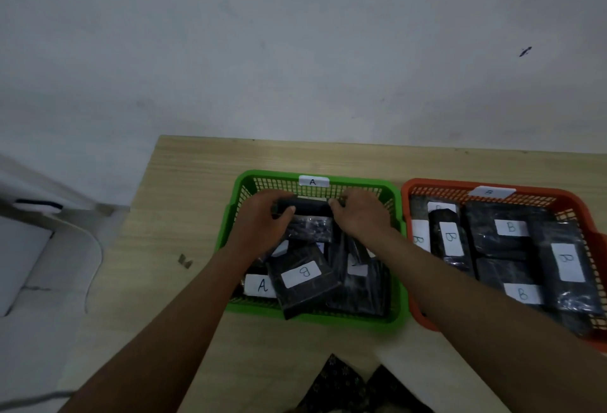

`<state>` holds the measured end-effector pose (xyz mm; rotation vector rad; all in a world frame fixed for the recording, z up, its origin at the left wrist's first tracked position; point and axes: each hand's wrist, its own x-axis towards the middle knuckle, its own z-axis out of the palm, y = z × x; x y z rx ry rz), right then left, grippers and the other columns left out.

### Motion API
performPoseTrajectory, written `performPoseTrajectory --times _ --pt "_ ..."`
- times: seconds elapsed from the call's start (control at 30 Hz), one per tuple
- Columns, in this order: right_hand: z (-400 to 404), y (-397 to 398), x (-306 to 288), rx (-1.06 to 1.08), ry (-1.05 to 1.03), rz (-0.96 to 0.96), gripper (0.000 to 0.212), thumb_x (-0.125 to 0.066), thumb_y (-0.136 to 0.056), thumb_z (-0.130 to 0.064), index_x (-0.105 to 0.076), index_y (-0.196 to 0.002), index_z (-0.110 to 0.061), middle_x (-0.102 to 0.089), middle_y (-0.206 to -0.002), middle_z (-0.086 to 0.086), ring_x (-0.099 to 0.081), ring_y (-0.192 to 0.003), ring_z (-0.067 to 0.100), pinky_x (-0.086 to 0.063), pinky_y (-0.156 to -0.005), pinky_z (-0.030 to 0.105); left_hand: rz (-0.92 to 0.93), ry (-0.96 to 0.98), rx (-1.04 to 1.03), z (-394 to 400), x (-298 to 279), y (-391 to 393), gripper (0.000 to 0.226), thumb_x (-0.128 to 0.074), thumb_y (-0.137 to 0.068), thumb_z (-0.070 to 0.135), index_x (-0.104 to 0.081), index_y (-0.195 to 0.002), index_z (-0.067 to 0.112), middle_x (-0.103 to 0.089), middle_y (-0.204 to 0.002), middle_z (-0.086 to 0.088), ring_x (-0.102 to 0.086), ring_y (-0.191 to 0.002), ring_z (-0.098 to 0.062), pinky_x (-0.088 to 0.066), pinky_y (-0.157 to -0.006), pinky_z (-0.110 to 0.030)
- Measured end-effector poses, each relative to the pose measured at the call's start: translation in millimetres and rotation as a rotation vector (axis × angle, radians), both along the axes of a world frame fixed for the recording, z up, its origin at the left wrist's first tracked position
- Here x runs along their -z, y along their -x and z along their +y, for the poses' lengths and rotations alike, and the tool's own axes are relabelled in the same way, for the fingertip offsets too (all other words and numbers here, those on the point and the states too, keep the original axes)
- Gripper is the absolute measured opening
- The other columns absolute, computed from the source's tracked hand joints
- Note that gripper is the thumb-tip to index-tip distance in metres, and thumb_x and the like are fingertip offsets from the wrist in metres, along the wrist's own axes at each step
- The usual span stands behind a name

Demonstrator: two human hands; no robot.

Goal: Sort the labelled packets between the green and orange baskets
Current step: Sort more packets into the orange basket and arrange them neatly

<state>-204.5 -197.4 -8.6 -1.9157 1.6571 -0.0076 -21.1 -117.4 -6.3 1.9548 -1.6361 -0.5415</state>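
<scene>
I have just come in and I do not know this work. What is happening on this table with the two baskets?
A person is sorting black packets by letter. Both hands, left hand and right hand, hold one black packet at the back of the green basket, tagged A. A packet marked B lies in that basket beside a packet marked A. The orange basket holds packets marked B.
</scene>
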Motion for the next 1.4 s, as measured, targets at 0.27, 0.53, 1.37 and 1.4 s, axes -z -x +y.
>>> performPoseTrajectory --times 0.27,0.53,1.37,1.4 --pt "-7 -19 15 0.297 -0.191 -0.033 0.033 -0.065 -0.084 -0.047 -0.060 -0.094 -0.017 -0.061 -0.086 0.000 -0.060 -0.082 0.022 -0.048 -0.078 0.032 0.055 -0.336 -0.223 -25 12 -13 0.034 -0.059 -0.093 0.035 -0.059 -0.072 0.007 -0.059 -0.071 -0.004 -0.059 -0.073 -0.025 -0.037 -0.054 -0.025" --pt "-7 -5 10 0.355 -0.251 -0.419 0.022 -0.079 -0.077 -0.014 -0.070 -0.098 -0.014 -0.072 -0.103 0.004 -0.063 -0.081 0.013 -0.050 -0.070 0.022 0.358 -0.347 -0.388 -31 22 -18 0.022 -0.072 -0.084 0.024 -0.068 -0.100 0.010 -0.067 -0.095 -0.003 -0.060 -0.084 -0.018 -0.046 -0.077 -0.027" --pt "64 245 0 0.923 0.191 -0.698 0.032 -0.067 -0.090 -0.018 -0.060 -0.121 -0.023 -0.064 -0.110 -0.001 -0.062 -0.101 0.017 -0.054 -0.091 0.043 0.020 -0.081 0.386 -94 -8 218 0.043 -0.062 -0.090 0.031 -0.058 -0.131 0.018 -0.061 -0.125 -0.005 -0.056 -0.115 -0.025 -0.044 -0.092 -0.030" --pt "64 252 5 0.904 0.185 -0.672 0.034 -0.067 -0.091 -0.019 -0.060 -0.124 -0.023 -0.064 -0.114 0.000 -0.062 -0.103 0.018 -0.054 -0.092 0.044 -0.019 -0.095 0.404 -103 -3 225 0.047 -0.061 -0.091 0.033 -0.055 -0.135 0.017 -0.059 -0.130 -0.006 -0.054 -0.119 -0.026 -0.045 -0.097 -0.034"
